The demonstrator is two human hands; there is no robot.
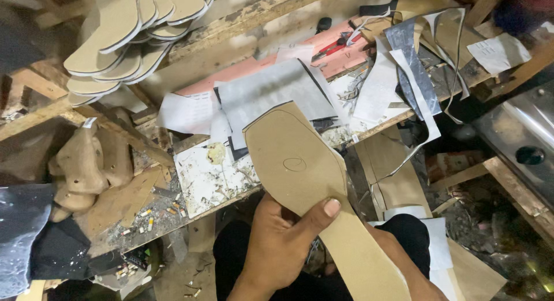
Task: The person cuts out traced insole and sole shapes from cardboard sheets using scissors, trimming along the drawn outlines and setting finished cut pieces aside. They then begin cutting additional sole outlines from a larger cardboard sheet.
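Observation:
My left hand [277, 243] holds a long tan cardboard insole [300, 162] near its middle, thumb pressed on top and fingers underneath. The insole has a squared toe pointing up and away, and a small pen swirl drawn on it. Its heel end runs down to the bottom right of the frame. A strip of my right hand or wrist [404, 260] shows along the insole's lower right edge, mostly hidden beneath it, so its grip cannot be seen. Both hands are above my lap in dark trousers.
A rough wooden bench [242, 18] lies ahead with a glue-stained white board [210, 177], grey sheet [265, 90], pink sheet [242, 70], red pliers [334, 46] and paper scraps. Stacked insoles [127, 30] lie top left, shoe lasts [86, 162] at left, black material [29, 237] at lower left.

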